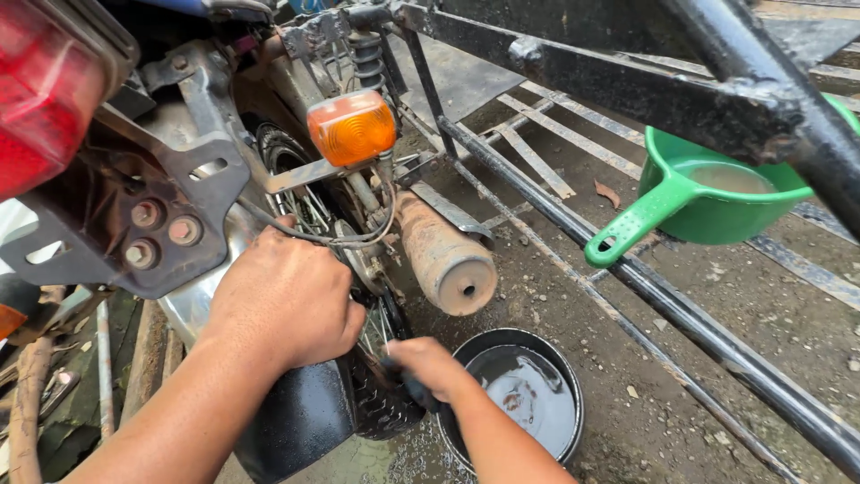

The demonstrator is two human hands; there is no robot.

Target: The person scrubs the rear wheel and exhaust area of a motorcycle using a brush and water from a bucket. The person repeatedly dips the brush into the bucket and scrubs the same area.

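— Two containers showed, didn't they? What did each hold?

— Yes. Going left to right, first came the black basin (524,394) on the wet ground (681,394), just below the rusty exhaust pipe (445,255); it held dark water with a shine on it. Further right, the green dipper (708,197) sat among the black bars of the sidecar frame (681,314), with murky water in its bowl and its handle pointing down and left.

— And at the far left?

— The red tail light (40,90) filled the corner, with the grey bracket (157,193) beside it and the orange turn signal (352,127) above the rear wheel (381,385).

— Where were the hands?

— The left hand (287,300) lay over the rear of the motorcycle, above the black mudguard (300,421), its fingers (260,242) curled forward near the cables; I couldn't tell whether they gripped anything, since the back of the hand hid them. The right hand (430,367) was lower, between the tyre and the basin.

— Holding something?

— Its fingers (403,354) were closed around a small dark object (417,392), pressed against the knobby tread. What the object was, I couldn't make out. The wheel itself stood just left of that hand, touching it, and directly under the left hand.
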